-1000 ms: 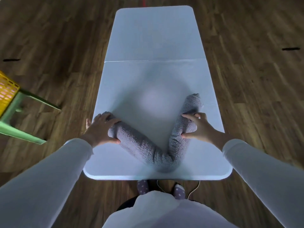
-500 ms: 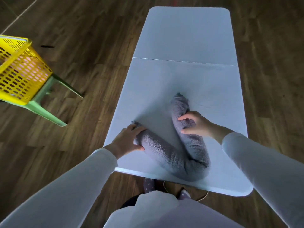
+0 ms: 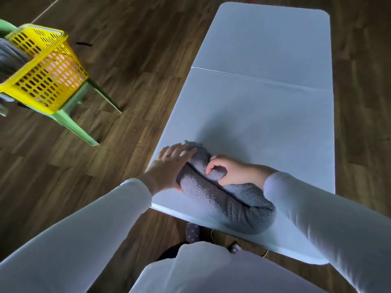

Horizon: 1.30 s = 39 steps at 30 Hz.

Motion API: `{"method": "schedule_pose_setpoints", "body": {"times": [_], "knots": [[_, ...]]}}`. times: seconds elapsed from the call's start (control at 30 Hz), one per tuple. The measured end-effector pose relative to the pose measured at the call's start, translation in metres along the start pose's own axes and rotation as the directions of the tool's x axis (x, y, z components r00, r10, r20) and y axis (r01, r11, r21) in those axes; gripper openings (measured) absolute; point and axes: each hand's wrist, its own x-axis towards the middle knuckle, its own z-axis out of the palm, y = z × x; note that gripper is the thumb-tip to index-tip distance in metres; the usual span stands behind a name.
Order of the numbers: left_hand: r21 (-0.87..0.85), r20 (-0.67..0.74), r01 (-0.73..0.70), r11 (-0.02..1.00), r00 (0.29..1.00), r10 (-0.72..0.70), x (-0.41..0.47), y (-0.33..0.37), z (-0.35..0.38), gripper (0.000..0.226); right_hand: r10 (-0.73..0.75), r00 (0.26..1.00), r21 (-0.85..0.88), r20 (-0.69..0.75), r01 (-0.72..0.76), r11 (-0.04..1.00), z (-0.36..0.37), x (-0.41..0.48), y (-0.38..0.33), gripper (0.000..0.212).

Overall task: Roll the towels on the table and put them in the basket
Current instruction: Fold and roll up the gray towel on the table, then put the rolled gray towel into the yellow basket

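A rolled grey towel (image 3: 228, 206), bent double so its two halves lie side by side, rests on the pale surface (image 3: 264, 102) near its lower left corner, in the lower middle of the frame. The left hand (image 3: 169, 168) lies flat against the towel's left side with its fingers straight, holding nothing. The right hand (image 3: 230, 172) has its fingers curled into the upper half and grips it. At the upper left, well apart from the surface, a yellow basket (image 3: 46, 81) sits on a green stool (image 3: 72, 121) with grey cloth (image 3: 8, 60) inside.
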Motion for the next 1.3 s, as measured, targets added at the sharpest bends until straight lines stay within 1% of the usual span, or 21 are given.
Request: {"method": "schedule_pose_setpoints", "body": {"times": [0.07,0.13,0.23,0.3,0.37,0.43,0.5,0.57,0.63,0.7,0.77,0.8,0.87,0.9,0.97,1.07,1.13,1.2,1.3], "knots": [[0.114,0.081,-0.099,0.989,0.993,0.09,0.012,-0.002,-0.004,0.139,0.035,0.999,0.019,-0.022,-0.035,0.999,-0.001,-0.008,0.0,0.05],[0.183,0.143,-0.165,0.969,0.98,0.14,0.026,0.0,-0.006,0.142,0.075,0.997,0.028,-0.033,-0.074,0.997,-0.002,-0.02,0.002,0.053],[0.206,0.168,-0.163,0.965,0.977,0.129,0.041,0.009,-0.013,0.14,0.094,0.993,0.027,-0.076,-0.092,0.995,-0.007,-0.042,0.007,0.047],[0.21,0.153,-0.147,0.967,0.981,0.116,0.045,0.017,-0.016,0.13,0.126,0.985,0.018,-0.117,-0.124,0.992,-0.012,-0.058,0.01,0.042],[0.213,0.152,-0.118,0.97,0.985,0.087,0.044,0.028,-0.016,0.116,0.168,0.976,-0.004,-0.14,-0.17,0.985,-0.017,-0.072,0.016,0.047],[0.187,0.125,-0.038,0.982,0.992,0.014,0.038,0.042,-0.011,0.102,0.215,0.965,-0.065,-0.153,-0.227,0.972,-0.021,-0.085,0.021,0.064],[0.132,0.103,0.088,0.987,0.989,-0.102,0.031,0.061,-0.005,0.094,0.225,0.955,-0.254,-0.194,-0.27,0.929,-0.023,-0.094,0.025,0.09],[0.096,0.097,0.186,0.978,0.976,-0.195,0.025,0.078,0.004,0.093,0.219,0.953,-0.439,-0.209,-0.292,0.85,-0.025,-0.1,0.029,0.113],[0.069,0.087,0.213,0.975,0.972,-0.219,0.019,0.087,0.011,0.103,0.221,0.958,-0.568,-0.183,-0.287,0.772,-0.027,-0.102,0.037,0.131],[0.003,0.124,0.183,0.983,0.975,-0.182,0.014,0.087,0.014,0.119,0.224,0.959,-0.677,-0.172,-0.281,0.681,-0.027,-0.104,0.045,0.141],[-0.038,0.194,0.163,0.986,0.969,-0.153,0.01,0.086,0.013,0.135,0.229,0.956,-0.732,-0.186,-0.29,0.617,-0.024,-0.105,0.051,0.147],[-0.042,0.214,0.167,0.985,0.964,-0.155,0.008,0.087,0.012,0.137,0.229,0.954,-0.746,-0.196,-0.296,0.596,-0.022,-0.105,0.053,0.149],[-0.037,0.176,0.188,0.982,0.968,-0.179,0.003,0.094,0.011,0.131,0.222,0.952,-0.782,-0.209,-0.3,0.547,-0.016,-0.104,0.054,0.152],[-0.032,0.135,0.201,0.979,0.972,-0.195,0.0,0.097,0.011,0.124,0.216,0.952,-0.797,-0.216,-0.299,0.524,-0.013,-0.103,0.054,0.151],[-0.039,0.068,0.24,0.97,0.969,-0.237,-0.006,0.103,0.012,0.109,0.206,0.95,-0.81,-0.233,-0.307,0.5,-0.009,-0.101,0.053,0.142],[-0.109,0.028,0.322,0.941,0.947,-0.321,-0.018,0.109,0.012,0.09,0.195,0.947,-0.783,-0.256,-0.321,0.533,-0.01,-0.095,0.049,0.12],[-0.133,0.022,0.352,0.927,0.936,-0.352,-0.027,0.109,0.016,0.085,0.179,0.95,-0.77,-0.256,-0.312,0.556,-0.009,-0.091,0.045,0.104],[-0.148,0.024,0.378,0.914,0.925,-0.378,-0.038,0.101,0.02,0.084,0.155,0.955,-0.778,-0.253,-0.296,0.555,-0.005,-0.084,0.038,0.092],[-0.176,0.026,0.413,0.894,0.909,-0.415,-0.063,0.076,0.022,0.079,0.124,0.964,-0.795,-0.236,-0.264,0.547,0.009,-0.065,0.015,0.087]]}}
